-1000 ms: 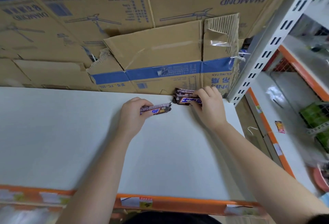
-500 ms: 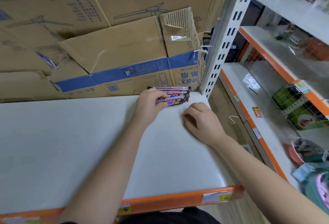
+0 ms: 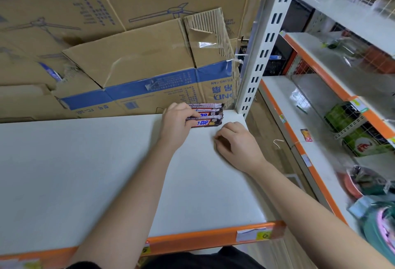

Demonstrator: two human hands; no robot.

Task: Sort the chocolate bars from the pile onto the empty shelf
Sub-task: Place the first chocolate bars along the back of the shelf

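A small stack of dark brown chocolate bars (image 3: 208, 115) with blue and white lettering lies at the far right corner of the white shelf (image 3: 85, 172). My left hand (image 3: 176, 124) grips the front bar of the stack at its left end, fingers over the wrapper. My right hand (image 3: 236, 147) rests on the shelf just in front of the stack, fingers curled in, holding nothing and apart from the bars.
Large brown and blue cardboard boxes (image 3: 132, 70) fill the space behind the shelf. A white slotted upright (image 3: 263, 48) stands at the right corner. Further right, orange-edged shelves (image 3: 299, 140) carry green boxes in a wire basket (image 3: 359, 132) and other packets. An orange front rail (image 3: 213, 238) edges the shelf.
My left hand has carried its bar right, up against the stack. My right hand has let go of the stack and pulled back toward me. The view has swung to the right.
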